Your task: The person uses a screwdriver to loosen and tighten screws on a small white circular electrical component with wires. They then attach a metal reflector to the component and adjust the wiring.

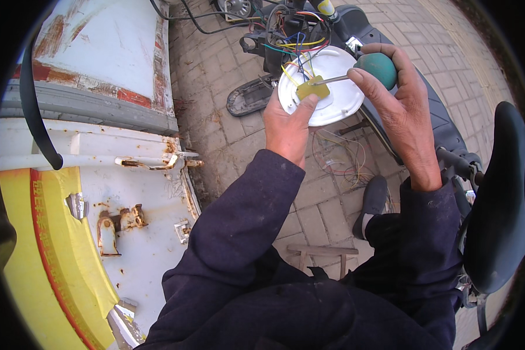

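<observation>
A small yellow plate [312,91] lies on a round white disc [343,100], whose near left edge the left hand [288,123] clasps, thumb on the plate. Apart from it, the right hand [407,104] grips a screwdriver [375,70] by its green ball handle, shaft reaching the plate. Coloured wires [302,43] run beyond; 1 black seat [496,204] stands right.

Head view through a wide fisheye lens, taken from the wearer's own head and facing steeply down and forward onto the paving [318,224]. The jacket [309,318] lies nearest, across the lower edge; the left grip [289,125] and right grip [402,108] appear a little farther out, above centre. The field reaches from the white panel [151,198] at left to the black seat [499,204] at right, straight edges bending toward the rim.
</observation>
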Tool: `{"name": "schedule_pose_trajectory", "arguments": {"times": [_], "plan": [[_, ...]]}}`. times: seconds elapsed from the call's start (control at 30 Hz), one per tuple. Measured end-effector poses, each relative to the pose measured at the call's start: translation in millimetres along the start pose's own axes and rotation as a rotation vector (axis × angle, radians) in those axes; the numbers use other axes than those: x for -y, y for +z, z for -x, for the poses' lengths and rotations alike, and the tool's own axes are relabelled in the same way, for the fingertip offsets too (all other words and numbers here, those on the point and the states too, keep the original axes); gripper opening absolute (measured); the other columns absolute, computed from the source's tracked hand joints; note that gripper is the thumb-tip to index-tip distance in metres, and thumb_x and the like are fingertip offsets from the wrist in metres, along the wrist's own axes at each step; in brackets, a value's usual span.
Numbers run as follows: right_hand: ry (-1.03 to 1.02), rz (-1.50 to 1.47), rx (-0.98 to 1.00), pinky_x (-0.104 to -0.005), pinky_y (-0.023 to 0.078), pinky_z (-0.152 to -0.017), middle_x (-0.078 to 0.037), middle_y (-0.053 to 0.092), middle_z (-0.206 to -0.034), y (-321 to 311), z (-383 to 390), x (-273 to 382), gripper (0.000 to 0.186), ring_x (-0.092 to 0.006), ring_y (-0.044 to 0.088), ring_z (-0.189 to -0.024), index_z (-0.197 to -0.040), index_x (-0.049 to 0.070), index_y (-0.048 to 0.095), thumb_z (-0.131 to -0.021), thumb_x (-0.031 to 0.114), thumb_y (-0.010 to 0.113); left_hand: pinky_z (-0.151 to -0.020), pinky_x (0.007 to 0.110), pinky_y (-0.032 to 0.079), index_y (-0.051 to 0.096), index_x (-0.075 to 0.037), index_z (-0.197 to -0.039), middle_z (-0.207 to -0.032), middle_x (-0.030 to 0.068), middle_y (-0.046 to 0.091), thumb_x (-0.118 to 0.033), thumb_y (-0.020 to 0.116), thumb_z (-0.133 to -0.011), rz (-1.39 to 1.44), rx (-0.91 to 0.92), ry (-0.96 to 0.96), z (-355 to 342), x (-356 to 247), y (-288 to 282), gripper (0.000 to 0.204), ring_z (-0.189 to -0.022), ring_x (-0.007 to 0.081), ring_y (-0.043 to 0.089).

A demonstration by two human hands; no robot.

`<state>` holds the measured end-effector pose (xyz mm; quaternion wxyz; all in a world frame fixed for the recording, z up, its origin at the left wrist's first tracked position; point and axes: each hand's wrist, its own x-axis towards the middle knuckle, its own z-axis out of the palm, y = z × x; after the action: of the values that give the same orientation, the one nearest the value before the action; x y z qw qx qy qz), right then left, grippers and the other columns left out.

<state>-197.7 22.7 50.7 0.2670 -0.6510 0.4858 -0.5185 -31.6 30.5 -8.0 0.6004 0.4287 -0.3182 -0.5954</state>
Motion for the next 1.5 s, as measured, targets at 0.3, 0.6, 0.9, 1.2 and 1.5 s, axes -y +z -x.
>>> {"name": "schedule_pose_trajectory", "arguments": {"times": [0.3, 0.6, 0.9, 1.2, 1.5], "plan": [[-0.012, 0.010, -0.002, -0.0291, 0.053, -0.068, -0.011, 0.064, -0.096, 0, -1, 0, 0.051, -0.0178, 0.064, -0.082, -0.114, 0.003, 0.061, -0.086, 0.041, 0.077, -0.093, 0.033, 0.056, 0.045, 0.005, -0.137, -0.126, 0.0166, 0.061, 0.010, 0.057, -0.091, -0.007, 0.007, 0.040, 3, -2, 4, 0.048, -0.109, 0.0206, 0.065], [0.059, 0.002, 0.083, -0.0314, 0.053, -0.084, -0.010, 0.063, -0.108, -4, 0, 4, 0.049, -0.0192, 0.063, -0.098, -0.120, 0.006, 0.061, -0.087, 0.039, 0.077, -0.093, 0.035, 0.059, 0.044, 0.001, -0.141, -0.128, 0.0155, 0.061, 0.005, 0.060, -0.092, -0.100, 0.039, 0.119, 0, 5, 0, 0.052, -0.111, 0.0224, 0.066], [-0.113, 0.026, 0.051, -0.0310, 0.054, -0.070, -0.010, 0.065, -0.096, 1, 0, 4, 0.047, -0.0190, 0.066, -0.083, -0.112, 0.003, 0.062, -0.085, 0.038, 0.078, -0.092, 0.030, 0.054, 0.048, 0.007, -0.132, -0.122, 0.0154, 0.063, 0.007, 0.059, -0.090, -0.120, 0.001, 0.167, 2, 6, 4, 0.043, -0.106, 0.0176, 0.065], [-0.044, 0.154, 0.055, -0.0331, 0.052, -0.070, -0.013, 0.066, -0.098, -7, -1, 4, 0.050, -0.0231, 0.066, -0.084, -0.116, 0.004, 0.059, -0.092, 0.046, 0.069, -0.096, 0.033, 0.054, 0.043, 0.003, -0.141, -0.128, 0.0140, 0.061, 0.004, 0.061, -0.092, -0.236, 0.047, 0.185, 1, 9, -1, 0.052, -0.113, 0.0189, 0.063], [0.011, 0.006, 0.139, -0.0312, 0.049, -0.076, -0.013, 0.063, -0.096, -15, -2, 2, 0.048, -0.0194, 0.060, -0.086, -0.123, 0.007, 0.057, -0.097, 0.047, 0.062, -0.091, 0.030, 0.053, 0.050, 0.008, -0.128, -0.117, 0.0155, 0.065, 0.004, 0.059, -0.092, -0.240, 0.016, 0.221, 5, 8, 5, 0.037, -0.103, 0.0166, 0.064]]}}
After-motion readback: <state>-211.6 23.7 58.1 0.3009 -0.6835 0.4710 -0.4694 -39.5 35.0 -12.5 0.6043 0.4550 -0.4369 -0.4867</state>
